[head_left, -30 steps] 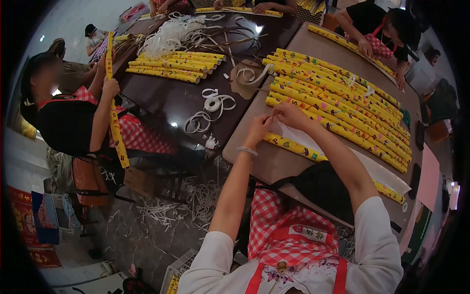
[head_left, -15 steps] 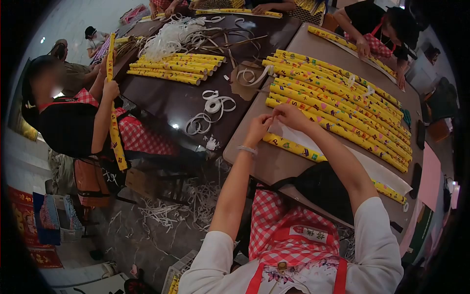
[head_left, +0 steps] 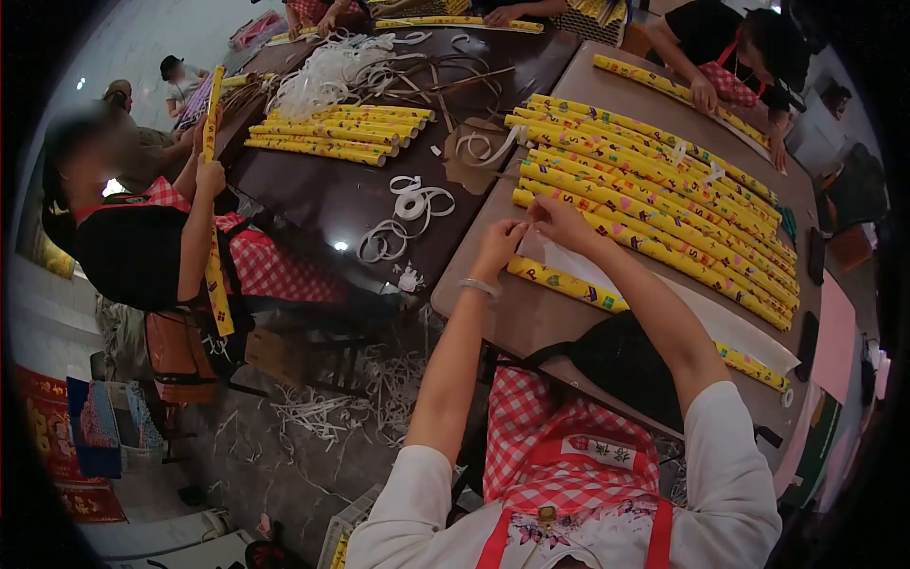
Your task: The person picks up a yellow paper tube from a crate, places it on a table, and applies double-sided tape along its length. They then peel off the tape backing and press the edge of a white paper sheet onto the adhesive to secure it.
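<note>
My left hand [head_left: 500, 248] and my right hand [head_left: 561, 225] meet above the near table's left part, fingertips pinched close together. What lies between them, if anything, is too small to make out. Just below them is a printed yellow paper tube [head_left: 567, 284], resting along an unrolled white-backed sheet [head_left: 697, 308]. My right forearm passes over both and hides their middle. Beyond my hands, several similar yellow tubes [head_left: 654, 201] lie side by side, with the nearest ones close to my right hand.
A black bag [head_left: 626, 358] sits at the table's near edge. White tape coils [head_left: 409, 206] and more yellow tubes [head_left: 327, 133] lie on the dark table [head_left: 303, 194]. At left a person holds an upright tube [head_left: 217, 228]; another person works at the far right. Paper scraps [head_left: 327, 412] litter the floor.
My hands stay near the same spot, with my fingertips shifting slightly. The person at left has lowered their head a little and their upright tube has tilted slightly.
</note>
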